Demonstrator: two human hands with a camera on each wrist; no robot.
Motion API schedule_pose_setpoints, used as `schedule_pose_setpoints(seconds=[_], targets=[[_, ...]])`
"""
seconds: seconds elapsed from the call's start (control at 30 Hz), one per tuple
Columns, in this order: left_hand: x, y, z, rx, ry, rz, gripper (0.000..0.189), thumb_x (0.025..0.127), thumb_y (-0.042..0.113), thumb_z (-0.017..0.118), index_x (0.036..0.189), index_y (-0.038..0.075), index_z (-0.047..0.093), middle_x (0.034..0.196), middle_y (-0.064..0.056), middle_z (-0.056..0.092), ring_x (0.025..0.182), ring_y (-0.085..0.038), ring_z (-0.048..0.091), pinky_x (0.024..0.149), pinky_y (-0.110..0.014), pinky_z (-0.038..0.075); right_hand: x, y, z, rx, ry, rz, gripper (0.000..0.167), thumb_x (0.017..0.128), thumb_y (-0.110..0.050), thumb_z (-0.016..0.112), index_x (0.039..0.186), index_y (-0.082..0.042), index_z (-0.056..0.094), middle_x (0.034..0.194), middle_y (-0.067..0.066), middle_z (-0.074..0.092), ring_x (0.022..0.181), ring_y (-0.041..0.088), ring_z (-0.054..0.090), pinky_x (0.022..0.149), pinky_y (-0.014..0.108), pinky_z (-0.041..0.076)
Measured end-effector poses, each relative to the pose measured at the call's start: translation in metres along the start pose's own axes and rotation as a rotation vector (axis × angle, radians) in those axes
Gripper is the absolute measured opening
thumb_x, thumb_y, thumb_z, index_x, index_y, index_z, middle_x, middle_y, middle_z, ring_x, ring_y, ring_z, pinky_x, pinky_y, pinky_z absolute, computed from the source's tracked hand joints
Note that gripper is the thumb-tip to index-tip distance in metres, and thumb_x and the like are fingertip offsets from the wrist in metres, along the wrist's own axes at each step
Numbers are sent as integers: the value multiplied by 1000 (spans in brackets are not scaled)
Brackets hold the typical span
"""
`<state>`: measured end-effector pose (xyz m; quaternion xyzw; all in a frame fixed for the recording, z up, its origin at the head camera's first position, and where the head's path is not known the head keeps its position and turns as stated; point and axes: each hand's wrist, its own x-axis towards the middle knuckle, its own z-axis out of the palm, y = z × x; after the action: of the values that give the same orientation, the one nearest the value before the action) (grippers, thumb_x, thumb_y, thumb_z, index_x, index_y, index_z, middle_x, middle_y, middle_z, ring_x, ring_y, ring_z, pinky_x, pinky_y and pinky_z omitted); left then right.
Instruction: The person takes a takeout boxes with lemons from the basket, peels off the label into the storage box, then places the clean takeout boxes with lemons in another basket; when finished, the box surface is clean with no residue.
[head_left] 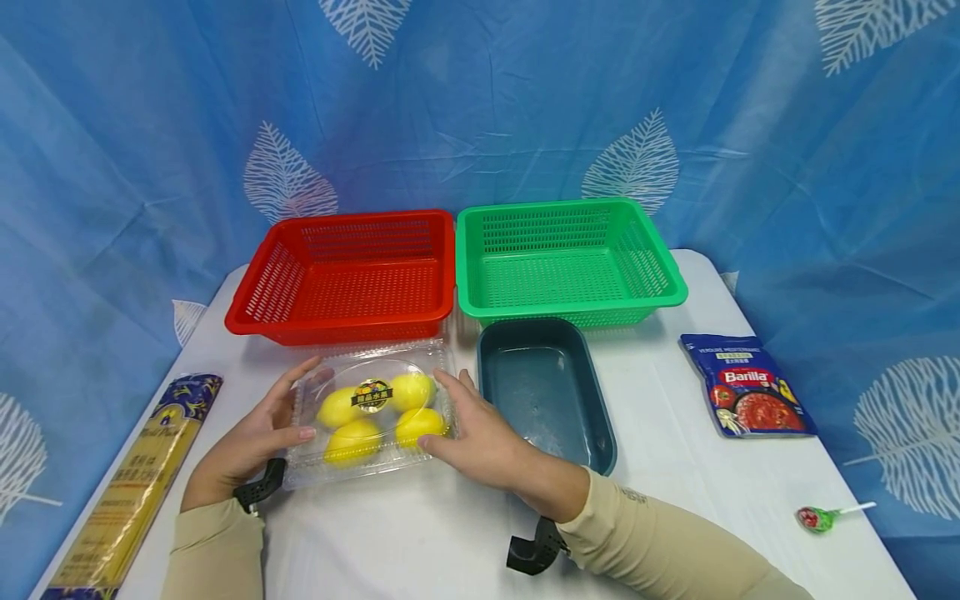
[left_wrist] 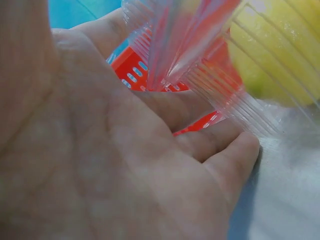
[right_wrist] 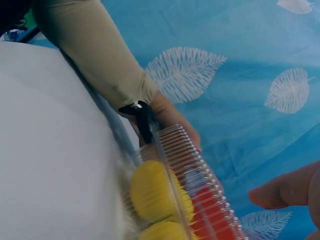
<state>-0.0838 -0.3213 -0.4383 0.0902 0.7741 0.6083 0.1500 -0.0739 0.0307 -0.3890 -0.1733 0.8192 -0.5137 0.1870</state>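
A clear plastic box of yellow lemons [head_left: 371,408] lies between the two hands, a round dark label on its lid. At its left end, my left hand [head_left: 258,429] holds the rim, thumb at the near edge and fingers at the far corner. The left wrist view has the fingers of this hand [left_wrist: 165,150] under the ribbed rim, one lemon [left_wrist: 277,55] beside them. My right hand [head_left: 491,433] is spread at the box's right end, thumb over the lid. In the right wrist view, one finger [right_wrist: 287,190] stands apart above the box [right_wrist: 175,165].
Behind the box are a red basket [head_left: 341,325] and a green basket [head_left: 573,308]. A dark blue tub [head_left: 543,400] stands right of the box. The Barilla pouch [head_left: 750,387] and a lollipop [head_left: 821,518] lie at right, a pasta packet [head_left: 131,492] at left.
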Motion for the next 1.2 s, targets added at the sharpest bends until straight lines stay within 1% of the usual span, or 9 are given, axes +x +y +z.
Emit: schedule_pose_setpoints(seconds=[0.17, 0.27, 0.4, 0.53, 0.63, 0.8, 1.03, 1.13, 1.2], targets=[[0, 0, 0, 3, 1, -3, 104, 89, 7, 76, 170, 30, 16, 171, -21, 15, 154, -49, -6, 104, -87, 11, -6, -7, -8, -39, -22, -49, 85, 95, -27, 75, 166, -14, 30, 172, 20, 13, 156, 39, 18, 118, 69, 23], [0, 0, 0, 5, -2, 1, 104, 89, 7, 76, 170, 31, 15, 171, -21, 16, 154, -50, -4, 105, -86, 13, -10, -11, -13, -68, -33, -89, 84, 96, -27, 76, 166, -14, 30, 172, 18, 14, 155, 38, 21, 117, 67, 26], [0, -1, 0, 8, -6, 12, 103, 89, 6, 74, 170, 31, 16, 171, -21, 16, 154, -51, -3, 105, -86, 14, -14, -16, -20, -119, -19, -162, 81, 97, -24, 76, 165, -11, 33, 171, 14, 24, 156, 32, 23, 119, 63, 28], [0, -1, 0, 10, -8, 15, 103, 89, 6, 74, 170, 31, 16, 171, -21, 16, 154, -51, -4, 104, -87, 13, -14, -19, -26, -164, 8, -231, 76, 98, -20, 76, 162, -9, 38, 167, 8, 36, 152, 29, 33, 118, 59, 33], [0, -1, 0, 10, -7, 11, 103, 89, 6, 74, 170, 31, 15, 171, -20, 16, 154, -50, -4, 104, -88, 13, -12, -22, -29, -188, 25, -268, 71, 98, -18, 75, 161, -9, 42, 163, 6, 43, 149, 28, 39, 117, 55, 37], [0, -1, 0, 9, -3, 9, 103, 89, 6, 74, 170, 31, 16, 171, -20, 17, 154, -50, -5, 103, -88, 12, -3, -25, -33, -270, 30, -346, 66, 99, -17, 76, 157, -6, 47, 158, 8, 49, 147, 26, 42, 116, 49, 39], [1, -1, 0, 13, -6, 22, 102, 89, 7, 74, 170, 29, 16, 171, -21, 16, 154, -50, -7, 103, -89, 8, 17, -31, -35, -459, 30, -506, 55, 99, -15, 75, 148, 1, 56, 148, 12, 59, 138, 28, 53, 116, 42, 41], [0, -1, 0, 16, -1, 13, 103, 89, 8, 76, 170, 29, 16, 171, -21, 16, 154, -50, -9, 102, -89, 7, 28, -35, -35, -539, 10, -523, 51, 100, -15, 74, 146, 1, 58, 144, 12, 62, 134, 29, 56, 114, 41, 43], [0, -1, 0, 14, 1, 10, 102, 89, 8, 76, 170, 29, 16, 171, -21, 16, 154, -50, -9, 102, -89, 5, 36, -40, -35, -583, -18, -502, 48, 102, -16, 73, 145, -1, 60, 142, 11, 63, 131, 28, 58, 112, 40, 45]])
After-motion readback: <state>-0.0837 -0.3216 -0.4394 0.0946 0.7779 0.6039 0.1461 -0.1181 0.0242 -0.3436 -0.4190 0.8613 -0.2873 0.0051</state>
